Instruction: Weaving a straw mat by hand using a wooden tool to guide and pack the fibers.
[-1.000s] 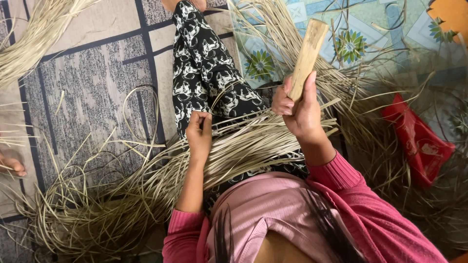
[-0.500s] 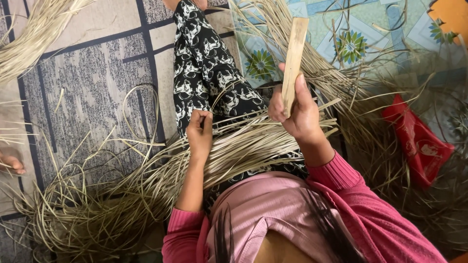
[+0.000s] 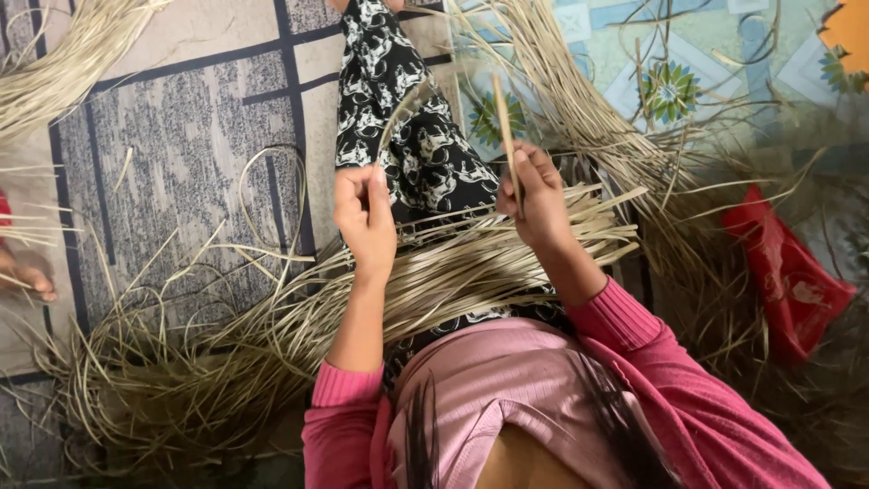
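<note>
Beside strips (image 3: 471,272), red packet (image 3: 786,272)

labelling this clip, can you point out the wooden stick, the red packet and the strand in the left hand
wooden stick (image 3: 503,122), head view, on the bare shaft above the right hand (image 3: 536,195)
red packet (image 3: 786,272), head view, on its middle
strand (image 3: 398,113), head view, on the curve above the left hand (image 3: 364,213)

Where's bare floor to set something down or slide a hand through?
Free: the grey rug left of the patterned leg, above the loose strips, and the plain patch at top, right of the bundle. Crowded: the lap, where both hands, left and right, work the strips; the tangle around the red packet.
</note>
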